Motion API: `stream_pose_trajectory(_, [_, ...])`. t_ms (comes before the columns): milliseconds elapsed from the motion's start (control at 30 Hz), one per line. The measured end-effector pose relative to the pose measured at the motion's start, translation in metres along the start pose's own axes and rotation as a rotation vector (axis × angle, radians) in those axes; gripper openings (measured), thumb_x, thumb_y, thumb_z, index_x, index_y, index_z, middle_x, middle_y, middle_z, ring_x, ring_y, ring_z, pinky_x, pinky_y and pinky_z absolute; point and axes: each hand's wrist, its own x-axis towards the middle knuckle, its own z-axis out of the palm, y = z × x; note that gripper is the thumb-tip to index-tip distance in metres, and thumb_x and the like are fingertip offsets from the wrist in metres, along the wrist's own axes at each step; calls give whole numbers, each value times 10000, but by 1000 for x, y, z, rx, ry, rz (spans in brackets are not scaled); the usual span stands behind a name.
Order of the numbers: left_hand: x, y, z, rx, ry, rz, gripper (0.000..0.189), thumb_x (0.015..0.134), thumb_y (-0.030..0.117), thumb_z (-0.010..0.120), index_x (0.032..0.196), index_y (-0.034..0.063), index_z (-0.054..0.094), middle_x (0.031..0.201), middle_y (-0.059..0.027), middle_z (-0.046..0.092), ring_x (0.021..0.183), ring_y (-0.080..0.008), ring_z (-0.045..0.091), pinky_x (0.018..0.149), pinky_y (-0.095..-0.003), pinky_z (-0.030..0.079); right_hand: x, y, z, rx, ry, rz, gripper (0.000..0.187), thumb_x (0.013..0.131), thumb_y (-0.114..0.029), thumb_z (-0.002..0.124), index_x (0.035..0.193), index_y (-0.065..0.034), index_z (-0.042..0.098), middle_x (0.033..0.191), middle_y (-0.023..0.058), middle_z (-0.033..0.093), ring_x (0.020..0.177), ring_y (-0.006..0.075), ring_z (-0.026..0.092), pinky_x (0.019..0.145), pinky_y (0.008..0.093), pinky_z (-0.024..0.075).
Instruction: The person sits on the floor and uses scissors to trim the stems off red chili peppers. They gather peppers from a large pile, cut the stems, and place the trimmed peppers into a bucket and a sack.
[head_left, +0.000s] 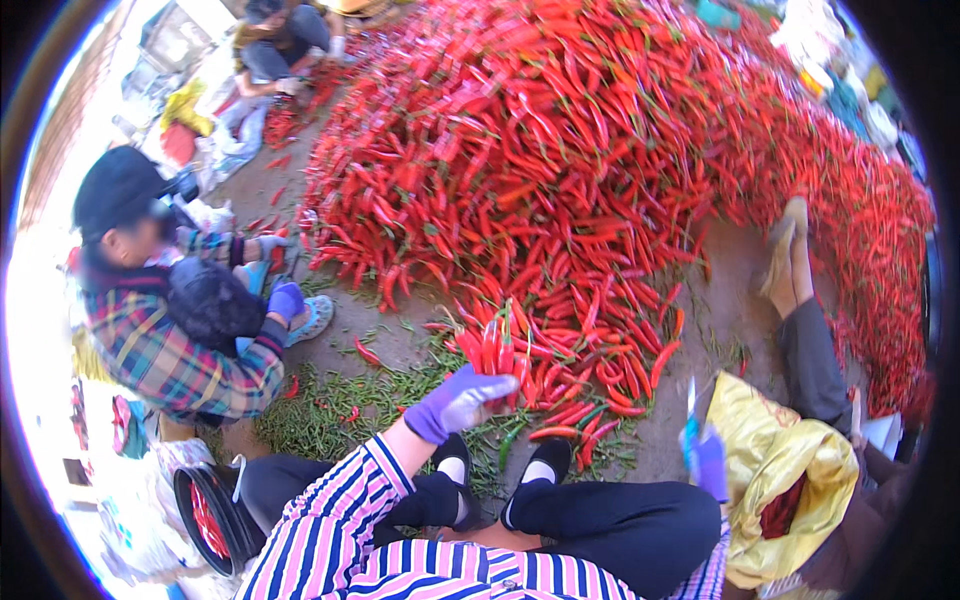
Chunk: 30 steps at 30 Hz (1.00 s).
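Observation:
My left hand (459, 403), in a purple glove with a pale palm, grips a bunch of red chili peppers (491, 346) with the stem ends upward. It is raised over the near edge of a large heap of red chilies (510, 157). My right hand (709, 465), gloved in purple too, is above my right knee, left of a yellow woven sack (814, 469). In it is a blue-handled cutting tool (691, 420), blade up; blur hides whether it is scissors or a knife. Cut green stems (337, 420) litter the floor before my feet.
Left of me, a person in a plaid shirt (180, 352) sits by the heap. Another person (277, 52) crouches farther back. Someone's outstretched leg (806, 337) lies on the right. A black bucket (238, 517) with red chilies stands by my left knee.

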Motion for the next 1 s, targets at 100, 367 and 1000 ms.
stream_pose_trajectory(100, [-40, -13, 1, -30, 12, 63, 399, 851, 135, 648, 1231, 116, 529, 1056, -16, 624, 940, -158, 615, 725, -307, 496, 9, 66, 99, -300, -30, 199, 277, 898, -294, 540, 937, -23, 581, 703, 172, 595, 647, 295, 596, 618, 406, 466])
stream_pose_trajectory(367, [-127, -22, 26, -3, -114, 250, 367, 839, 127, 649, 1180, 68, 524, 1027, -73, 597, 924, -194, 590, 761, -309, 452, -20, 35, 51, -250, -55, -229, 221, 908, -210, 507, 913, -16, 612, 765, 167, 611, 706, 278, 606, 669, 368, 475])
stream_pose_trajectory(1000, [-181, -66, 35, 31, -433, 411, 417, 853, 139, 653, 1231, 51, 503, 1125, -33, 577, 1043, -150, 561, 886, -313, 451, -203, -207, 23, 1276, -874, -415, 304, 875, -79, 603, 1161, -4, 530, 1023, 35, 610, 902, 98, 587, 787, 234, 468])
